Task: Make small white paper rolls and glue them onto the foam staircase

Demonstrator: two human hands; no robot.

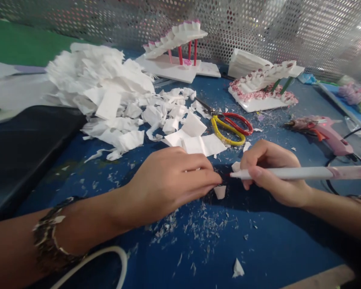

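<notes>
My right hand (273, 172) is closed around a white felt-tip pen (303, 173), its reddish tip pointing left and its rear end pinkish. Facing it, my left hand (174, 180) has its fingers drawn together, the thumb hidden beneath. A small piece of white paper (220, 192) shows at the left fingertips, a short way from the pen tip. Beyond the hands lie folded white paper strips (203, 143) and scissors (230, 126) with one yellow and one red handle loop.
A large heap of crumpled white paper (99, 76) fills the back left, near a black object (27, 148). Two small stair models (176, 40) (264, 86) stand behind. At right lies a pink glue gun (327, 130) with a black cord. Scraps litter the blue table (174, 257).
</notes>
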